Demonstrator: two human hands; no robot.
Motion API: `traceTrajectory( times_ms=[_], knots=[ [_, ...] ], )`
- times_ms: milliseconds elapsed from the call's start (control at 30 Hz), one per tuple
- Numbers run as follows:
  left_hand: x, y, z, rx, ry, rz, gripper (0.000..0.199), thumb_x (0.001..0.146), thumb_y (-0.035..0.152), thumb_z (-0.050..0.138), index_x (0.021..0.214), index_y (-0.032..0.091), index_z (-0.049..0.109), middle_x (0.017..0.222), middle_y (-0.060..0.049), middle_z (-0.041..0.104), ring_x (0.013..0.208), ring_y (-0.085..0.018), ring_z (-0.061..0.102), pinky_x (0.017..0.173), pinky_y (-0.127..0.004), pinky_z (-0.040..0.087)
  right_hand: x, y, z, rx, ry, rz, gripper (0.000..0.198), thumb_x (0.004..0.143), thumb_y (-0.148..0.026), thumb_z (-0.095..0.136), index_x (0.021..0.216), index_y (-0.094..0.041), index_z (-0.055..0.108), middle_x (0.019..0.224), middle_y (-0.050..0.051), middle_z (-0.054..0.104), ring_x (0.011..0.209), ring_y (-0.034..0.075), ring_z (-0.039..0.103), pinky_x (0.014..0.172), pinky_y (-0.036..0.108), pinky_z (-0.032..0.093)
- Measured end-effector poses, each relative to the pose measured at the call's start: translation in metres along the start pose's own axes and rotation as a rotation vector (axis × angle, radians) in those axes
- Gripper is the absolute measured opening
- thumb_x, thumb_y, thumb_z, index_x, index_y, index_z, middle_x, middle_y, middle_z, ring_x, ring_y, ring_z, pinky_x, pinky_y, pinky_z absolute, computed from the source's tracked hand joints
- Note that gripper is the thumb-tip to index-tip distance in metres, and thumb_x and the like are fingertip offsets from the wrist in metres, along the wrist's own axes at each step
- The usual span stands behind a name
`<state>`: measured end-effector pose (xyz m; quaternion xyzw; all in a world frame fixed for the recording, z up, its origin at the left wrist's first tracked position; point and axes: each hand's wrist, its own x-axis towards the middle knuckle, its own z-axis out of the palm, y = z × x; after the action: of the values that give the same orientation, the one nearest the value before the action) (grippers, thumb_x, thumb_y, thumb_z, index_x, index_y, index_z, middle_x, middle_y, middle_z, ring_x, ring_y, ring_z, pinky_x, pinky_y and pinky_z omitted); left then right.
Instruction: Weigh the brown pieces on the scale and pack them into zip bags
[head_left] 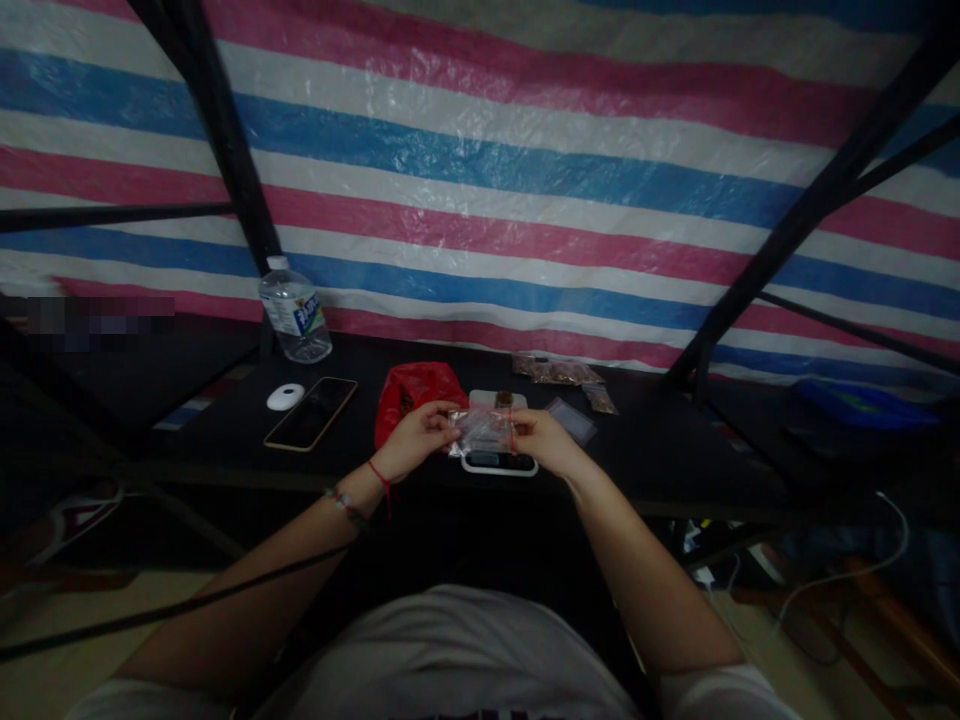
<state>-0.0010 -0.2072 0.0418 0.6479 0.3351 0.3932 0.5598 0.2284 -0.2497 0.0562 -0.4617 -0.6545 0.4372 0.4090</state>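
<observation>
Head view: left hand (421, 434) and right hand (546, 440) are pinching opposite ends of a clear bag (484, 428), seemingly holding it spread, over the scale (480, 468) by the worktop's (637, 440) front edge; filled sachets (566, 374) are lying near the back edge.

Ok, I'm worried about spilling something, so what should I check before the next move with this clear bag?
1. Clear bag held at both ends, by left hand and right hand: ok.
2. Bag's red-edged end open: cannot tell; the fingers partly cover it.
3. White scale bare on top: not ok; something brown shows at its far side.
4. Scale display readable: cannot tell; too dark and small.
5. Red bag within easy reach: looks ok, beside the left hand.
6. Bottle upright and capped: ok.
</observation>
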Motion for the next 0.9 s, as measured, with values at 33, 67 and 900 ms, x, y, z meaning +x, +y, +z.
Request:
traceTrajectory(
  times_ms=[33,67,900],
  knots=[
    [0.001,-0.001,-0.001,0.015,0.017,0.007,0.049,0.071,0.033,0.07,0.114,0.013,0.054,0.067,0.002,0.061,0.057,-0.011,0.058,0.057,-0.024,0.049,0.001,0.001,-0.001,-0.011,0.004,-0.018,0.04,0.067,-0.017,0.064,0.106,-0.019,0.071,0.078,0.001,0.07,0.062,0.013,0.059,0.06,0.025,0.048],
    [0.002,-0.002,-0.002,0.04,0.034,0.021,0.049,0.073,0.034,0.068,0.115,0.013,0.054,0.066,0.002,0.06,0.057,-0.011,0.058,0.057,-0.024,0.049,0.001,0.002,0.0,-0.013,0.014,-0.033,0.04,0.067,-0.017,0.064,0.106,-0.02,0.071,0.082,0.001,0.07,0.065,0.014,0.06,0.063,0.026,0.048],
    [-0.019,0.015,0.006,1.018,-0.027,0.482,0.057,0.072,0.045,0.067,0.12,0.017,0.053,0.117,-0.013,0.062,0.107,-0.029,0.058,0.094,-0.043,0.045,0.005,0.006,0.042,-0.239,0.14,-0.195,0.026,0.074,-0.023,0.064,0.1,-0.019,0.067,0.098,0.005,0.068,0.088,0.018,0.062,0.084,0.034,0.048]
  ],
)
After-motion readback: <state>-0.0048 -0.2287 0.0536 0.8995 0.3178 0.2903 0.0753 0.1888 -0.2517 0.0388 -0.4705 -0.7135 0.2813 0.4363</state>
